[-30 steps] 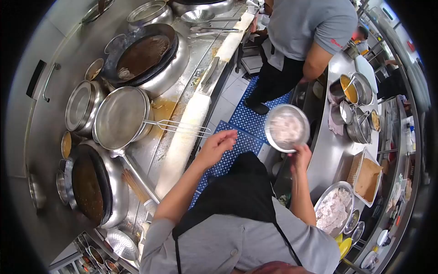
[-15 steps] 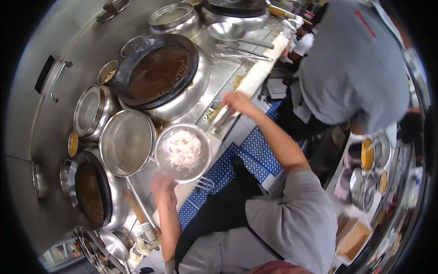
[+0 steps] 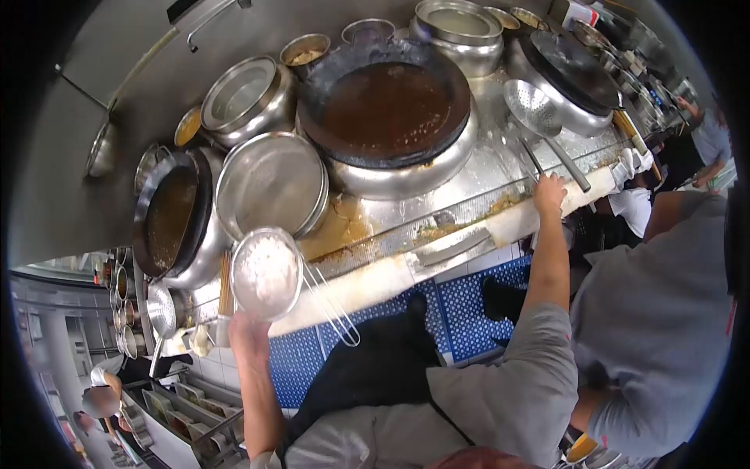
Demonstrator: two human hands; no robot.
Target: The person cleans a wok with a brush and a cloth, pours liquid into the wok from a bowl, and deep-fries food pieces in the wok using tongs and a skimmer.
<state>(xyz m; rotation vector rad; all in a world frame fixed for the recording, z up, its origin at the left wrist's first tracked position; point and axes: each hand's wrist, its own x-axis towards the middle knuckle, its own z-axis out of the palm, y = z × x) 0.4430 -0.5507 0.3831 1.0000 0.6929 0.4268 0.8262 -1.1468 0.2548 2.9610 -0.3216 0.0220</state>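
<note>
My left hand (image 3: pixel 248 336) is closed at the near rim of a round wire-mesh strainer (image 3: pixel 248 301). Pale, whitish food pieces (image 3: pixel 269 267) lie in the strainer, and its wire handle points toward my body. Far to the right, my right hand (image 3: pixel 550 192) has its fingers around the end of a long dark handle (image 3: pixel 532 155); the head of that utensil is not clear. Beside it lies a perforated skimmer (image 3: pixel 533 108), handle toward the counter edge. A larger mesh strainer (image 3: pixel 269 184) sits on a pot just behind the smaller one.
A big wok of dark brown liquid (image 3: pixel 391 105) occupies the middle of the range. To the left stands a smaller wok (image 3: pixel 170 215), and at right a lidded wok (image 3: pixel 574 70). A co-worker in grey (image 3: pixel 656 313) stands close on my right. Blue mats (image 3: pixel 476 309) cover the floor.
My view has turned toward the range. My right hand has gone from the counter edge to the long handle. My left hand, blurred beside the strainer before, now grips its rim.
</note>
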